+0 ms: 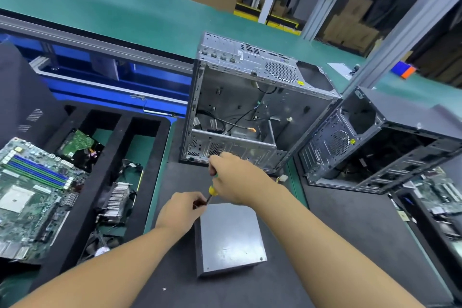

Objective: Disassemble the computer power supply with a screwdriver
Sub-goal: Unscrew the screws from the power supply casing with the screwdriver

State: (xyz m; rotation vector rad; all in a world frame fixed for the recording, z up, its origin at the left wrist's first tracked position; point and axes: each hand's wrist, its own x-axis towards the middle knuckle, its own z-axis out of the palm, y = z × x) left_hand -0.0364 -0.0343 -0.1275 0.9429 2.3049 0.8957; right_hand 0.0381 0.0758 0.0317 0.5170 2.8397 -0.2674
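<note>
Left hand [180, 211], right hand [233, 177] on screwdriver [213, 190], tip downward

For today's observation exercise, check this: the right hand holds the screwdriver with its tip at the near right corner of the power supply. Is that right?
Not quite. The head view shows the right hand holding the screwdriver, but its tip is at the far left corner of the power supply, beside the left hand, not the near right corner.

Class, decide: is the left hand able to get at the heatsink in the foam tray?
Probably yes: heatsink lies uncovered just left of the left hand, though its fingers pinch the screwdriver.
</note>
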